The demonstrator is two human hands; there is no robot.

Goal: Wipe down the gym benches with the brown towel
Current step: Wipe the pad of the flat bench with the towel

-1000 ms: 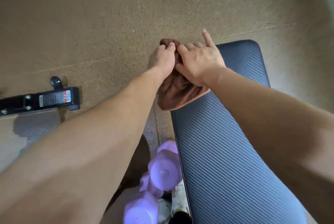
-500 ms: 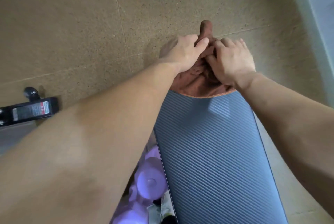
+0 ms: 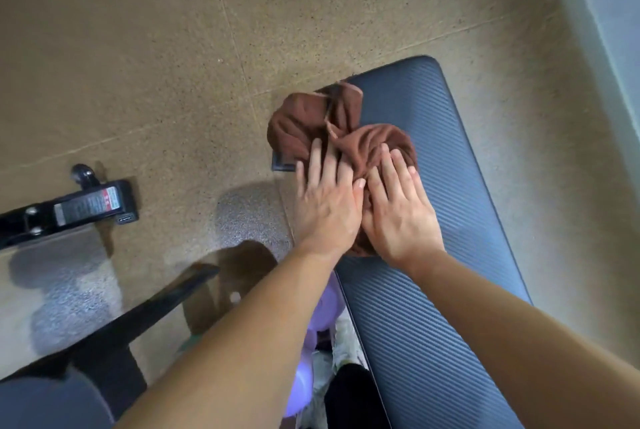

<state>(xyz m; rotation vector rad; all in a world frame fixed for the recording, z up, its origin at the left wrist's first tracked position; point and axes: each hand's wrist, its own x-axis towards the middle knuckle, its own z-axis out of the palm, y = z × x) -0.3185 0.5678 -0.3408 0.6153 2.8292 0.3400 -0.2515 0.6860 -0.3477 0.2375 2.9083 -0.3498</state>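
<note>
brown towel (image 3: pixel 346 131) — under both flat hands

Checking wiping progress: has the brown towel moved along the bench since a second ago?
Yes. The brown towel has come back from the bench pad's far end toward the person.

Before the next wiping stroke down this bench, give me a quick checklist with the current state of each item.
1. Both hands on towel: ok, left hand and right hand press flat on the brown towel.
2. Towel spread flat: not ok, it is bunched.
3. Towel fully on bench pad: not ok, part hangs over the left edge.
4. Pad ahead of the stroke free of objects: ok.
5. Pad already clean: cannot tell.
6. Purple dumbbells off the pad: ok, on the floor beside it.
</note>
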